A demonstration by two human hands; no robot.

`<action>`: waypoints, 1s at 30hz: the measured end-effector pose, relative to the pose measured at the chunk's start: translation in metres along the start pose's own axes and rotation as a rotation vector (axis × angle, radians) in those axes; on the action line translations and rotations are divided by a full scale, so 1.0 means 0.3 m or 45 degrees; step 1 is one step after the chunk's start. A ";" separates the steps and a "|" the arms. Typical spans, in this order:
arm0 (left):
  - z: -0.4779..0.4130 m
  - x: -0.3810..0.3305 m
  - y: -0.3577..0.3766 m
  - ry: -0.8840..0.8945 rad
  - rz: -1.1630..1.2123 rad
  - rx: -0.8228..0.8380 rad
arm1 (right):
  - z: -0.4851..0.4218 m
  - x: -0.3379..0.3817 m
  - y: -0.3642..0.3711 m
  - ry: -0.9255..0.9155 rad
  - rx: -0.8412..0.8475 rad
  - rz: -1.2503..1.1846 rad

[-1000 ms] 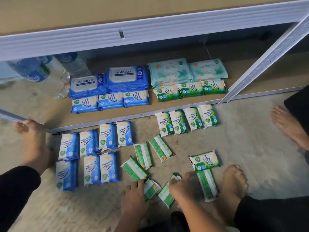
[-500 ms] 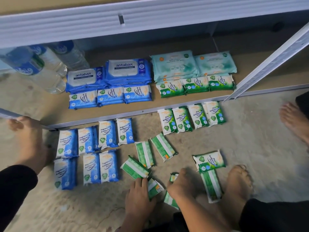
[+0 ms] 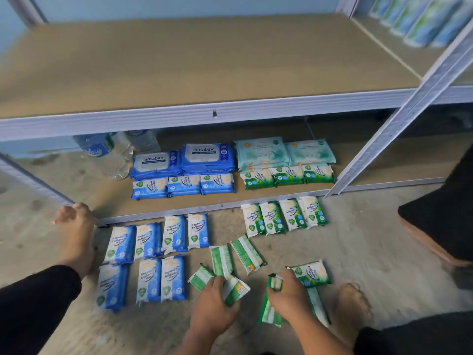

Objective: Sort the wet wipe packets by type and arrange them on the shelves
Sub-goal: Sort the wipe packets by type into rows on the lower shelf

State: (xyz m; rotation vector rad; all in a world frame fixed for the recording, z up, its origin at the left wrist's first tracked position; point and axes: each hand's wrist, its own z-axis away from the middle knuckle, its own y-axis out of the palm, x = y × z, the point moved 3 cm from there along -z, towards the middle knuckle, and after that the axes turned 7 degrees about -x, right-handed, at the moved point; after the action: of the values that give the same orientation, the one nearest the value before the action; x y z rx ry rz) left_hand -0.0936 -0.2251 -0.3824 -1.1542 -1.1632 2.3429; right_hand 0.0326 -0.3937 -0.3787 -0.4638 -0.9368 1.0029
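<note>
Near the bottom of the view my left hand (image 3: 212, 307) grips a green wipe packet (image 3: 234, 290) lying face down on the floor. To its right, my right hand (image 3: 290, 297) holds another green packet (image 3: 271, 302) on its edge. Loose green packets (image 3: 247, 253) lie just beyond my hands. Several blue packets (image 3: 148, 260) sit in rows on the floor at left. A row of green packets (image 3: 285, 216) lines the shelf's front rail. The bottom shelf (image 3: 107, 198) carries blue Antabax packs (image 3: 181, 161), teal packs (image 3: 284, 152), small blue packets (image 3: 183, 185) and small green packets (image 3: 289, 175).
The wide upper shelf board (image 3: 204, 62) is bare. Water bottles (image 3: 112, 155) stand at the bottom shelf's left. A slanted metal upright (image 3: 399, 121) crosses at right. My bare feet (image 3: 76, 239) rest on the concrete floor either side. More packs (image 3: 422, 19) stand at top right.
The camera has tilted up, so the upper shelf is in view. My left hand has closed on a face-down green packet, and my right hand has lifted its packet onto its edge.
</note>
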 end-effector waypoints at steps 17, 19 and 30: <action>0.000 -0.255 -0.200 -0.493 1.411 0.345 | 0.046 0.064 -0.177 0.513 0.236 -1.329; -0.015 -0.255 -0.186 -0.579 1.475 0.359 | 0.043 0.056 -0.178 0.656 0.338 -1.538; -0.007 -0.251 -0.166 -0.471 1.180 0.301 | 0.036 0.028 -0.214 0.422 0.331 -1.459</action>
State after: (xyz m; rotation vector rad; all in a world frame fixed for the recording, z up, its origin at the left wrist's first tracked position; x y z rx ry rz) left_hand -0.0483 -0.2339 -0.3047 -1.3990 -0.4067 3.3727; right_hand 0.0578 -0.4187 -0.3233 0.1557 -0.5945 -0.0158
